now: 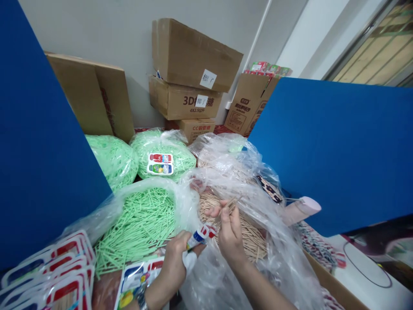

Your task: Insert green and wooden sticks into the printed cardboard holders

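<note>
- Your left hand (176, 254) has its grip clamped round a small white, blue and red printed packet (197, 237), near the middle of the scene; too hard a squeeze could crease it.
- Your right hand (230, 234) has its grip pinched on several thin tan sticks (232, 201), just right of the packet; uneven pressure could let some slip or snap.
- The crumpled clear plastic bag (284, 254) lies close to your right forearm; a sideways sweep could snag it and scatter sticks.
- Pale-green thin sticks (142, 219) lie loose to the left, so strays could mix in.
</note>
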`<move>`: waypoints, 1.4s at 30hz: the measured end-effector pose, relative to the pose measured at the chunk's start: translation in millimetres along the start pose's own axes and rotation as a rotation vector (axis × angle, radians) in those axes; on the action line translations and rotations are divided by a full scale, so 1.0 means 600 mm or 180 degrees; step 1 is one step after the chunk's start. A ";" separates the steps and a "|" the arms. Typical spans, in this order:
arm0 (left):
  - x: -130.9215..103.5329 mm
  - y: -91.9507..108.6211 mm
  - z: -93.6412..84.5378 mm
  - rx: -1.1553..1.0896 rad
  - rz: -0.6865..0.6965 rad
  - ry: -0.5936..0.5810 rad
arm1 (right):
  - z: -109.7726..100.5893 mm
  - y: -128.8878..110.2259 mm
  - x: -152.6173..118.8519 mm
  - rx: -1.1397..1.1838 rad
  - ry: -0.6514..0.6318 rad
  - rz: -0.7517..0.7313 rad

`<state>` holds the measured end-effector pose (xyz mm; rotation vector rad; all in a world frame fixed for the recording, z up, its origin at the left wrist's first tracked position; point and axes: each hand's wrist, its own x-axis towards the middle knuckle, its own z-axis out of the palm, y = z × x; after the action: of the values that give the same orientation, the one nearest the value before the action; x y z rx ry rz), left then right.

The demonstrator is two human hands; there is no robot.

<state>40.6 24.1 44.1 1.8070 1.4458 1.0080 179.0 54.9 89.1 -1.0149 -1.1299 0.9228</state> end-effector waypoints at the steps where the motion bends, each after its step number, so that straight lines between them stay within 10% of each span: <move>1: 0.000 0.000 0.000 -0.0031 0.0023 0.0032 | 0.002 0.001 -0.001 0.0028 0.0027 0.0010; 24: 0.016 -0.012 -0.038 -0.1138 -0.0121 0.0017 | -0.028 -0.005 0.016 -0.1683 -0.1315 -0.0852; 35: 0.007 -0.041 -0.133 -0.1623 -0.0542 0.0015 | 0.081 -0.033 0.056 -0.2315 -0.2199 -0.1903; 42: -0.005 -0.055 -0.216 -0.0315 -0.0070 0.0186 | 0.159 -0.021 0.052 -0.2156 -0.2665 -0.2130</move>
<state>-87.1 28.1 84.5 1.7006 1.4217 1.1097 92.0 96.2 120.9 -0.6494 -2.4156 0.3842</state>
